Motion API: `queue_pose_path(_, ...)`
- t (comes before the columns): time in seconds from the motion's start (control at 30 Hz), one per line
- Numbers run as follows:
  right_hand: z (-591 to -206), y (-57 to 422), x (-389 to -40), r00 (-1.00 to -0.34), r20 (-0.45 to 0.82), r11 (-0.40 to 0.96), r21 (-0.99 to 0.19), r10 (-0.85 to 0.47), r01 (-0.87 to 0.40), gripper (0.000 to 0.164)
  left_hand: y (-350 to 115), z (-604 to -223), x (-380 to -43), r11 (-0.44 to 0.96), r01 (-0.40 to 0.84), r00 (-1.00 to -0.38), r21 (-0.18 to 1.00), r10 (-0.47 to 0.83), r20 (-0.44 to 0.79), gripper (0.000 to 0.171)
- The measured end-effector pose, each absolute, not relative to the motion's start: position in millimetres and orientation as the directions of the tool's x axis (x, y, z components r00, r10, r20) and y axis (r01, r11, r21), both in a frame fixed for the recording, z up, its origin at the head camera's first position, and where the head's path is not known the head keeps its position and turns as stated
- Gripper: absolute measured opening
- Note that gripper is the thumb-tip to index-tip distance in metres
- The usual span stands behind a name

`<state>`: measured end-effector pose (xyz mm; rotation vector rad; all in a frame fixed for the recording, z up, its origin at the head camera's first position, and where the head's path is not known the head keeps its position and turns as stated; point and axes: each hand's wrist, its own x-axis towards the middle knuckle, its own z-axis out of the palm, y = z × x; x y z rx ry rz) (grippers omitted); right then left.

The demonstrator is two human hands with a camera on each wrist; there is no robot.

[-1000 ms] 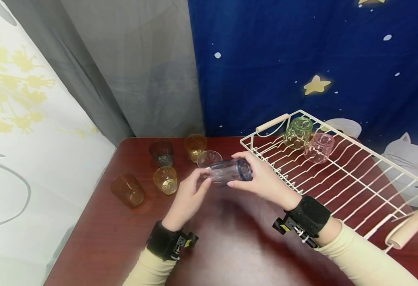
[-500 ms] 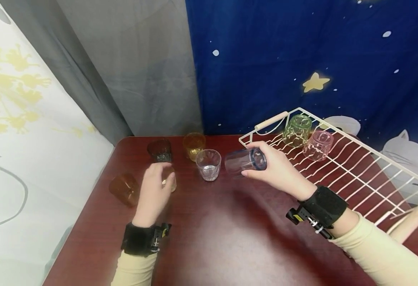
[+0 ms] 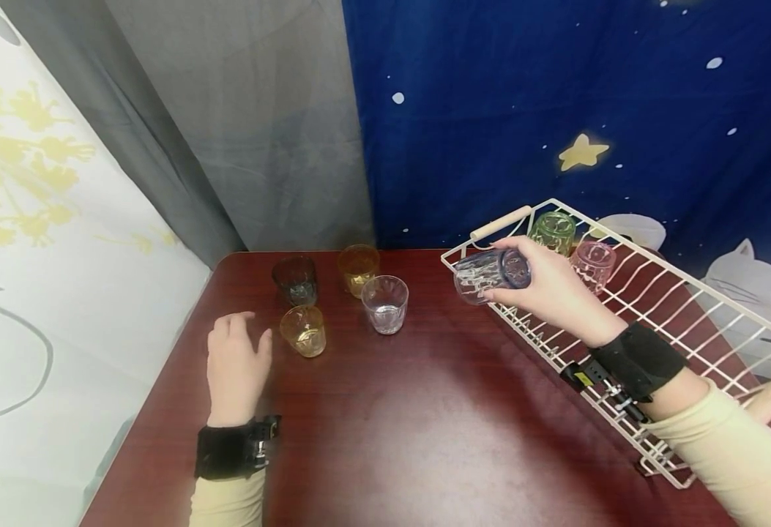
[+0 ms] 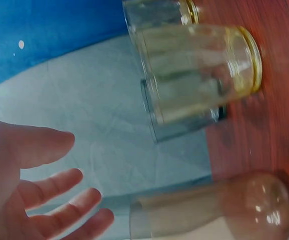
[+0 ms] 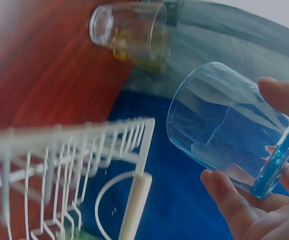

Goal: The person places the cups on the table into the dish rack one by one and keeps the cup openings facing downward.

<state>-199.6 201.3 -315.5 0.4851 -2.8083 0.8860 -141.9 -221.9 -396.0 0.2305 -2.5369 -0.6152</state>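
My right hand grips a bluish drinking glass by its base end. The glass lies tilted on its side, mouth to the left, over the left end of a white wire rack. In the right wrist view, the thumb and fingers hold the blue glass around its thick base. My left hand hovers at the table's left with fingers loosely spread, holding nothing. It hides a brown glass in the head view; the left wrist view shows this brown glass beyond the fingertips, apart from them.
A yellow glass, a dark grey glass, an amber glass and a clear glass stand on the red-brown table. A green glass and a pink glass sit upside down in the rack, which has wooden handles.
The left hand has let go of the blue glass and moved left, past the yellow glass to the brown one. The right hand has carried the blue glass right, over the rack.
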Motion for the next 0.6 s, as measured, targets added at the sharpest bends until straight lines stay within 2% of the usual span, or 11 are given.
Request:
queue_pose_path(0.23,-306,228,-208,-0.949,0.240,0.816,-0.494,-0.204,-0.301,0.075,-233,-395,-136,0.856,-0.120,-0.864,0.503,-0.340,0.372,0.033)
queue_pose_path(0.6,-301,269,-209,-0.970,0.216,0.884,-0.424,-0.115,-0.199,0.080,-240,-395,-134,0.872,-0.181,-0.893,0.454,-0.339,0.296,0.036)
